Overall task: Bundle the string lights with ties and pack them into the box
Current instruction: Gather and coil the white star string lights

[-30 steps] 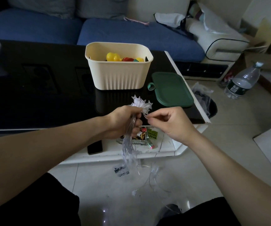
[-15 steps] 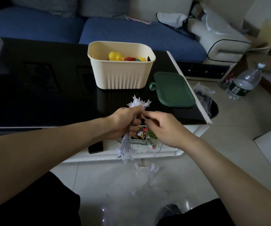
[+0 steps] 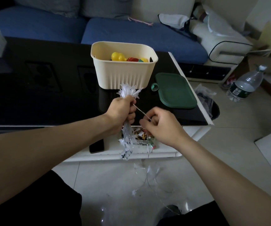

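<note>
— Above the near edge of the black tabletop, what is held?

— A gathered bunch of string lights is gripped in the left hand; its fingers are curled tight round the middle of the bunch. White star-shaped tips are fanned out above the fist, and more of the bunch is seen hanging below it, down past the white lower shelf.

— And the right hand?

— A thin wire tie is pinched between its thumb and fingers. The tie is stretched taut and slanting from the left fist down to that pinch, with the two hands held near each other but apart.

— Where is the rest of the strand?

— Loose loops of clear wire with small stars are trailed on the tiled floor between the knees.

— Where is the box placed?

— A cream ribbed box is set on the tabletop just behind the left hand, open at the top; yellow and red toys are seen inside it. Its green lid is laid flat on the tabletop just to the right of it.

— Anything else nearby?

— A dark phone and a tray of wrapped snacks are kept on the lower shelf. A water bottle is stood on the floor at the right, and a blue sofa is seen behind the tabletop.
</note>
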{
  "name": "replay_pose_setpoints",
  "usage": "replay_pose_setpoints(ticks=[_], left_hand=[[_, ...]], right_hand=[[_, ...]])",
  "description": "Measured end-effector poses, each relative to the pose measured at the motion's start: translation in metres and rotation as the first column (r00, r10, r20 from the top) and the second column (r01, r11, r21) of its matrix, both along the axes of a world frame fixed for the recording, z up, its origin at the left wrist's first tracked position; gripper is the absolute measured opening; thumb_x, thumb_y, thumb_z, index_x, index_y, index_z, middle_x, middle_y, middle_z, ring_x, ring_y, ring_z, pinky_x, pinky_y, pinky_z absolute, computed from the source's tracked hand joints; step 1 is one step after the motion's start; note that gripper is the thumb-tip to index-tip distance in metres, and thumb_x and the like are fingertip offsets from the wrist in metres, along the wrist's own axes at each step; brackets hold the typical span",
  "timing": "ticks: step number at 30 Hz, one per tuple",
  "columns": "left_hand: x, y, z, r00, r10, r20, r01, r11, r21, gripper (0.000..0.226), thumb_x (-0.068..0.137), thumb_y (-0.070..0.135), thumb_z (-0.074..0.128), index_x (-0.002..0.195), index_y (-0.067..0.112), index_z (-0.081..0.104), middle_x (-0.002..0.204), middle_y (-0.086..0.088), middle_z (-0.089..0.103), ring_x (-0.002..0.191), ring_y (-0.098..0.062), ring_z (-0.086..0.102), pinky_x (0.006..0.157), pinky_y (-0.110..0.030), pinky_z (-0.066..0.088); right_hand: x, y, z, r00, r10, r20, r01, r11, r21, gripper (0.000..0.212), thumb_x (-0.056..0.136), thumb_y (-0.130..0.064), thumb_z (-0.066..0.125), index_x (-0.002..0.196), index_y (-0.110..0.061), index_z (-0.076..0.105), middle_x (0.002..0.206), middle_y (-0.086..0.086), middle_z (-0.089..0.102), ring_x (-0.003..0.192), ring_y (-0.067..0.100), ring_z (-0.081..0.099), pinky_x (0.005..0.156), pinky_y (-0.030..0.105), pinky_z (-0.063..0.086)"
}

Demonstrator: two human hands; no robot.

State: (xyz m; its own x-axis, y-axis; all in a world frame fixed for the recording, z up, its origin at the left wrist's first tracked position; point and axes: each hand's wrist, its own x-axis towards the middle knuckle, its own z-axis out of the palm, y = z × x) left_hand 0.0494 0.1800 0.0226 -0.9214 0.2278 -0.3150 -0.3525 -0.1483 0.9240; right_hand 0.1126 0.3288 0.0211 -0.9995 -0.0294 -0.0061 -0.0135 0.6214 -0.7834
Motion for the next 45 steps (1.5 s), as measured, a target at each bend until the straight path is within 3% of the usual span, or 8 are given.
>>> replay_pose_setpoints(ticks=[7,10,15,22,28,31,38,45], left_hand=[[-0.005,-0.005,0.005,1.0,0.021,0.016,-0.02,1.0,-0.009,0.03,0.097,0.021,0.046,0.068,0.014,0.047,0.059,-0.003,0.047,0.046,-0.017,0.043,0.049,-0.031,0.035],[-0.006,-0.006,0.007,0.997,0.072,0.03,-0.074,0.995,0.063,0.032,0.1,0.019,0.045,0.068,0.013,0.046,0.063,-0.007,0.059,0.053,-0.021,0.058,0.056,-0.033,0.048],[-0.01,-0.019,0.02,0.993,0.059,0.099,-0.082,0.965,0.25,0.034,0.098,0.021,0.041,0.065,0.014,0.043,0.06,-0.009,0.057,0.063,-0.031,0.065,0.08,-0.041,0.055],[-0.008,-0.018,0.018,0.995,0.013,0.096,-0.038,0.965,0.258,0.031,0.093,0.024,0.039,0.063,0.017,0.038,0.054,0.0,0.024,0.046,-0.018,0.025,0.056,-0.033,0.04],[-0.009,-0.02,0.015,0.993,0.046,0.106,-0.063,0.985,0.163,0.031,0.092,0.022,0.04,0.062,0.02,0.035,0.052,0.004,0.02,0.045,-0.013,0.013,0.041,-0.024,0.015],[-0.007,-0.018,0.013,0.994,0.051,0.101,-0.064,0.99,0.129,0.031,0.092,0.022,0.04,0.062,0.02,0.034,0.049,0.005,0.021,0.042,-0.012,0.013,0.04,-0.022,0.011],[-0.006,-0.012,0.01,0.997,0.048,0.064,-0.052,0.997,0.063,0.029,0.095,0.02,0.039,0.067,0.019,0.034,0.049,0.003,0.024,0.04,-0.012,0.016,0.041,-0.021,0.017],[-0.003,-0.007,0.01,0.993,0.009,0.122,-0.021,0.995,0.096,0.032,0.101,0.03,0.035,0.071,0.018,0.037,0.054,0.001,0.028,0.043,-0.014,0.023,0.044,-0.024,0.025]], right_hand=[[-0.004,0.012,-0.004,0.997,0.071,-0.021,-0.071,0.997,0.021,0.018,0.086,-0.035,0.077,0.075,-0.025,0.067,0.1,-0.007,0.06,0.092,0.004,0.06,0.083,0.022,0.047],[-0.004,0.01,-0.002,0.992,0.008,-0.125,-0.013,0.999,-0.035,0.014,0.081,-0.022,0.083,0.076,-0.025,0.07,0.097,-0.001,0.063,0.081,0.005,0.064,0.072,0.016,0.051],[-0.002,0.011,0.005,0.992,-0.085,-0.089,0.061,0.967,-0.248,0.03,0.075,0.0,0.085,0.092,-0.016,0.066,0.092,0.006,0.063,0.062,0.024,0.068,0.052,0.034,0.058],[-0.006,0.028,0.0,0.919,0.065,0.388,-0.012,0.99,-0.138,0.046,0.08,-0.02,0.084,0.118,-0.017,0.059,0.115,0.004,0.058,0.081,0.016,0.063,0.053,0.024,0.05],[-0.005,0.064,-0.011,0.741,0.166,0.65,-0.191,0.981,-0.032,0.021,0.086,-0.027,0.079,0.093,-0.009,0.072,0.086,0.008,0.073,0.076,0.018,0.067,0.079,0.039,0.059],[-0.006,0.076,-0.009,0.787,0.104,0.608,-0.103,0.994,-0.037,0.017,0.088,-0.023,0.077,0.083,-0.007,0.071,0.078,0.008,0.074,0.073,0.019,0.067,0.081,0.037,0.057],[-0.001,0.081,0.002,0.953,0.018,0.301,0.021,0.992,-0.124,0.019,0.078,-0.013,0.083,0.091,-0.006,0.071,0.071,0.009,0.073,0.053,0.014,0.06,0.044,0.022,0.043],[0.001,0.074,0.013,0.981,0.125,0.15,-0.108,0.987,-0.116,0.006,0.085,-0.012,0.077,0.087,-0.017,0.075,0.073,-0.002,0.075,0.059,0.005,0.062,0.055,0.014,0.047]])
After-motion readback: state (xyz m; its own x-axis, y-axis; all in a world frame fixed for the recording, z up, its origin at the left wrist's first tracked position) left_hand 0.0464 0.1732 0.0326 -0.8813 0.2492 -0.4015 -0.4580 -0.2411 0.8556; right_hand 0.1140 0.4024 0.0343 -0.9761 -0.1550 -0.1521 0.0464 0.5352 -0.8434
